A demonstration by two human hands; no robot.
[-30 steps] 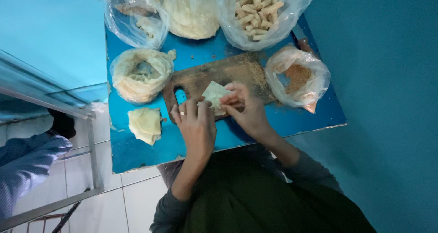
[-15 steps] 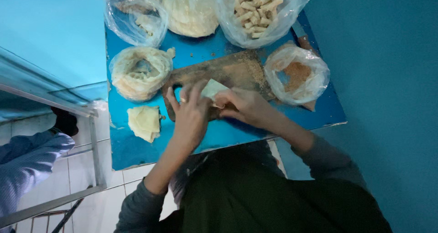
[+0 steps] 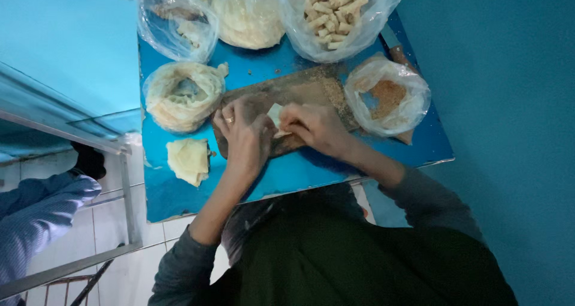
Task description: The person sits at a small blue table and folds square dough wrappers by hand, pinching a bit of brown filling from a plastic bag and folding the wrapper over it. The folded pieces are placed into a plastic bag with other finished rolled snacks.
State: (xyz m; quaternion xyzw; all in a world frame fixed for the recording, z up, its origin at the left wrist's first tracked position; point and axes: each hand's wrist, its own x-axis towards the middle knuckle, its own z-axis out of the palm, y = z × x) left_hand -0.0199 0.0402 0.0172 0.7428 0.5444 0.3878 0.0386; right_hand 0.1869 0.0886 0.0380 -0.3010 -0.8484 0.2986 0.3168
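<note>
Item: pale wrapper sheet (image 3: 277, 115), on the wooden board (image 3: 311, 93) at mid blue desk (image 3: 179, 192). Your left hand (image 3: 242, 135) presses beside it; your right hand (image 3: 311, 126) pinches its edge in a narrow grip. Keep folds tight and even. Nearby: bag of crumbs (image 3: 386, 96), bag of finished rolls (image 3: 335, 9).

Wrapper (image 3: 276, 115) on board (image 3: 299, 93), between both hands.
</note>
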